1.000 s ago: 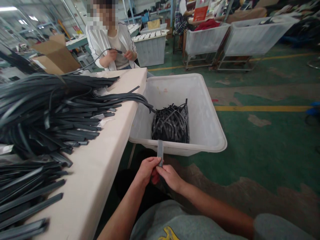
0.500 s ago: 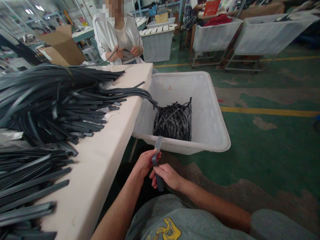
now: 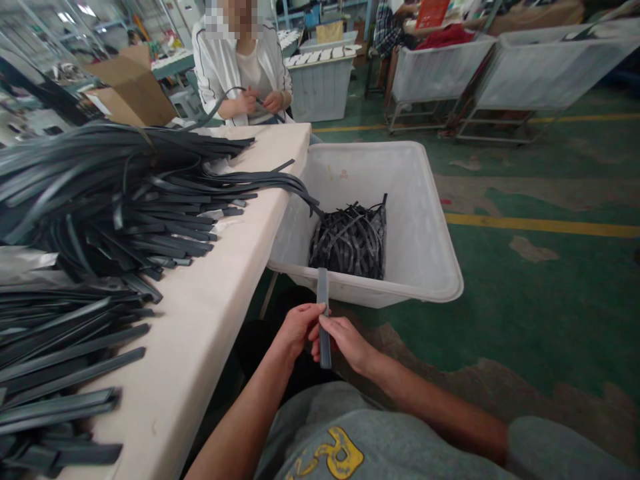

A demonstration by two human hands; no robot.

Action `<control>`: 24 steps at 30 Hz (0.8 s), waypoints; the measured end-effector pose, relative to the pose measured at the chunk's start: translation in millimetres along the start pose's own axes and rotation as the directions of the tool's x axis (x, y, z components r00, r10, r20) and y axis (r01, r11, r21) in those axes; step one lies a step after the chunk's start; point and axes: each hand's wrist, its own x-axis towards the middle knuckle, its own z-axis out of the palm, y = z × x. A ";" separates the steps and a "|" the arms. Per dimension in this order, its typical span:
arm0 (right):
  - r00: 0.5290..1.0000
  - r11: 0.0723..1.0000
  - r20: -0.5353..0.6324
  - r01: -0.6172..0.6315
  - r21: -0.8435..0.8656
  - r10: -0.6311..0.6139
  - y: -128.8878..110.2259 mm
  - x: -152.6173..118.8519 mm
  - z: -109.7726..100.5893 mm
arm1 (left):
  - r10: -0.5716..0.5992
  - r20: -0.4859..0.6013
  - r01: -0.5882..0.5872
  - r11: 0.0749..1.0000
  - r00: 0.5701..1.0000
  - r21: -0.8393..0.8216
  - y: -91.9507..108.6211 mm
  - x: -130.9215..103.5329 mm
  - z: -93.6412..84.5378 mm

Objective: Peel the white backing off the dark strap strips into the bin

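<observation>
I am looking down at both hands meeting over my lap; the left hand (image 3: 296,329) and the right hand (image 3: 347,341) are pinching a short grey strap (image 3: 323,313), which is standing nearly upright between them; just beyond it a white bin (image 3: 430,220) is holding a heap of dark straps (image 3: 351,241); on my left a cloth-covered table (image 3: 235,267) is carrying a big pile of long straps (image 3: 100,200); a person in white (image 3: 240,70) is handling a strap at its far end.

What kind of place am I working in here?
Probably a factory floor: dark strips heaped on a long table, a white bin of strips, and a co-worker handling one. Both hands hold a strip.
</observation>
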 end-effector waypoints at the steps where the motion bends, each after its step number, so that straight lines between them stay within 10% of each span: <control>1: 0.999 0.997 -0.015 0.048 -0.060 -0.049 -0.6 -1.0 -4.6 | -0.003 -0.010 0.003 1.000 1.000 -0.022 2.1 -1.0 -1.2; 4: 0.914 0.842 -0.096 0.318 -0.435 -0.395 -0.3 -9.6 -21.8 | -0.012 -0.066 0.006 0.996 0.998 -0.091 9.4 -4.8 -6.0; 7: 0.684 0.286 0.173 0.503 -0.816 -0.709 0.3 -17.3 -33.6 | -0.018 -0.076 0.007 0.990 0.997 -0.138 11.9 -8.9 -7.7; 9: 0.566 -0.060 0.421 0.546 -0.836 -0.708 -1.1 -16.7 -34.5 | -0.010 -0.057 0.000 0.986 0.998 -0.164 9.3 -11.1 -6.0; 11: 0.514 -0.191 0.534 0.576 -0.795 -0.671 -4.4 -10.6 -32.3 | 0.003 -0.036 -0.009 0.983 0.999 -0.183 4.8 -12.6 -3.4; 18: 0.550 0.047 0.471 0.683 -0.728 -0.690 -20.8 7.0 -28.4 | -0.072 0.018 0.074 0.929 0.997 -0.363 -1.0 -16.6 -2.3; 22: 0.781 0.589 0.358 0.622 -0.516 -0.511 -36.7 -3.8 -21.7 | -0.101 0.101 0.133 0.912 0.990 -0.387 0.2 -12.8 2.9; 24: 0.823 0.680 0.367 0.566 -0.466 -0.434 -48.8 -1.6 -19.2 | -0.160 0.036 0.162 0.907 0.986 -0.388 0.0 1.8 2.5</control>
